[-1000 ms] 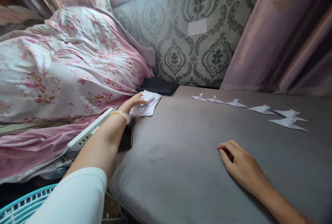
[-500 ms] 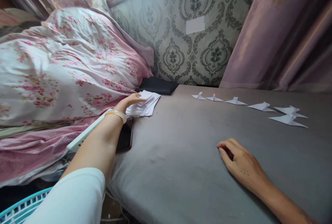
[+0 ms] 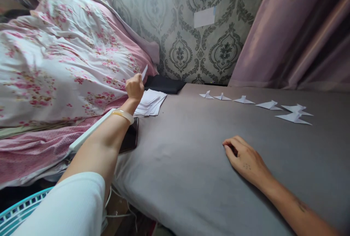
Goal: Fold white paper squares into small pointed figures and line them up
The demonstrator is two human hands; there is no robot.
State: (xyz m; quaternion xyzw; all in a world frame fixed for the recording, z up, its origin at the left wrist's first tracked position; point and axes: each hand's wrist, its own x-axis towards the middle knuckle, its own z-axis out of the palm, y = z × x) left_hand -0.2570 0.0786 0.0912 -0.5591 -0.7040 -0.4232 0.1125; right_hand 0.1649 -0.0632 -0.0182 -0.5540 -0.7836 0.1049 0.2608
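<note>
Closed on a white sheet of paper (image 3: 144,72), my left hand (image 3: 135,87) is raised just above a loose stack of paper (image 3: 152,102) at the left edge of the grey-covered surface. Only a thin slanted part of the held sheet shows past the fingers. My right hand (image 3: 243,159) rests on the grey cloth, fingers curled and thumb meeting the fingertips; nothing shows in it. Beyond it, several folded white paper birds (image 3: 267,105) stand in a row toward the right.
A dark phone (image 3: 130,136) lies under my left forearm, beside a white plastic edge (image 3: 91,130). Behind the stack is a black flat item (image 3: 165,84). Floral bedding (image 3: 62,61) heaps up on the left. A blue basket (image 3: 22,210) sits at the lower left.
My left hand has lifted off the paper stack with a sheet in it. My right hand keeps its curled pose on the cloth. The view has tilted slightly downward.
</note>
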